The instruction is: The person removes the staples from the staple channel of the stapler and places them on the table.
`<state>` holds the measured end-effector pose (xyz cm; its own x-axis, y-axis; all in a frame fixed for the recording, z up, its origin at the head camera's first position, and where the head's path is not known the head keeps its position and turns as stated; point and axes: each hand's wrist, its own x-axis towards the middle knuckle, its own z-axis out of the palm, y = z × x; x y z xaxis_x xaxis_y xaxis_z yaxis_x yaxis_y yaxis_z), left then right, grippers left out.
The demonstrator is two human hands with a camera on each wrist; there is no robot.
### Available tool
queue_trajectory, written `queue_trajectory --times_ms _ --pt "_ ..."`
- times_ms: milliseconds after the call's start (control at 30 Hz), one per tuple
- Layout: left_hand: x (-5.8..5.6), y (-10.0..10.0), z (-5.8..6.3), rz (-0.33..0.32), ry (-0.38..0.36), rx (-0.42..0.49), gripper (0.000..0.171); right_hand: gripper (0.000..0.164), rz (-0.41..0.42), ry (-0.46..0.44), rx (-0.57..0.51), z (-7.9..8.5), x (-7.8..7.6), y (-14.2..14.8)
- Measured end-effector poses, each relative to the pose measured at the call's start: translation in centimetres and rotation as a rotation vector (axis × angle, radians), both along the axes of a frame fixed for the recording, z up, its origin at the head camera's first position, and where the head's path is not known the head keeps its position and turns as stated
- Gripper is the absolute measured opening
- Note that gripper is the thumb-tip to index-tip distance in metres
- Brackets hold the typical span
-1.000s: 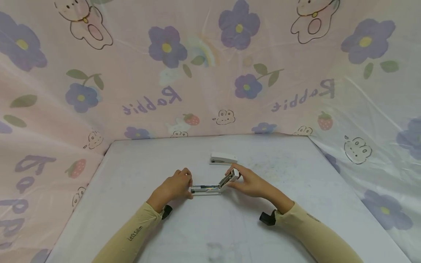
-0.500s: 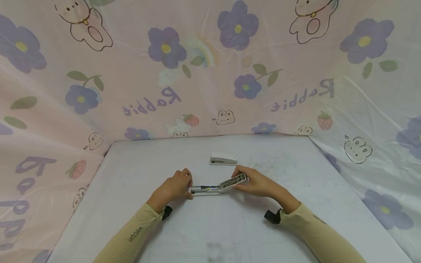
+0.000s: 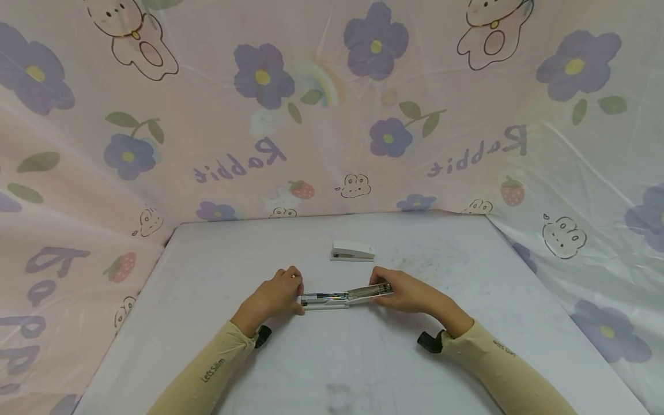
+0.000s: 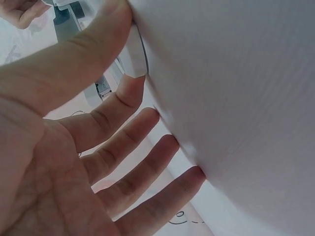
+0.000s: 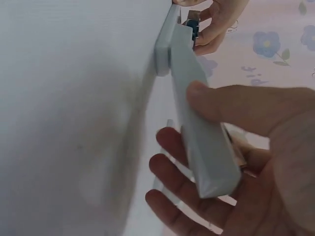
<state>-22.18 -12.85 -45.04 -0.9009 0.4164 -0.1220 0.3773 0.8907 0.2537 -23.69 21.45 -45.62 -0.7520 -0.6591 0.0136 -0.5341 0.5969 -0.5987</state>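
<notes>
A white stapler [image 3: 325, 306] lies on the table, its top cover [image 5: 204, 142] swung far back to the right so the metal staple channel shows. At the left end, my left hand [image 3: 277, 291] pinches the base [image 4: 134, 54] between thumb and index finger; its other fingertips touch the tabletop. My right hand [image 3: 407, 291] holds the raised cover, thumb on the outer face and fingers on the other side. In the head view the cover slopes slightly upward from the hinge to the right.
Behind the hands stands a second white stapler [image 3: 353, 252], its cover down. The white table [image 3: 249, 248] ends at a hanging cloth [image 3: 321, 144] printed with flowers and rabbits. Dark wrist mounts [image 3: 429, 342] sit below the sleeves.
The right hand has moved right and downward, swinging the stapler's cover from a steep angle to nearly flat. The left hand stays at the base's left end.
</notes>
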Motion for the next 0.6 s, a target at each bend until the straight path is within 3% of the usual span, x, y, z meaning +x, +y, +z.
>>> queue_trajectory --times_ms 300,600 --pt "0.2 -0.1 -0.1 -0.002 -0.005 0.011 0.040 0.039 0.038 0.127 0.001 0.9 0.5 -1.0" --pt "-0.1 -0.3 -0.3 -0.015 -0.002 0.019 0.039 0.032 0.086 0.292 -0.128 0.1 0.7 -4.2"
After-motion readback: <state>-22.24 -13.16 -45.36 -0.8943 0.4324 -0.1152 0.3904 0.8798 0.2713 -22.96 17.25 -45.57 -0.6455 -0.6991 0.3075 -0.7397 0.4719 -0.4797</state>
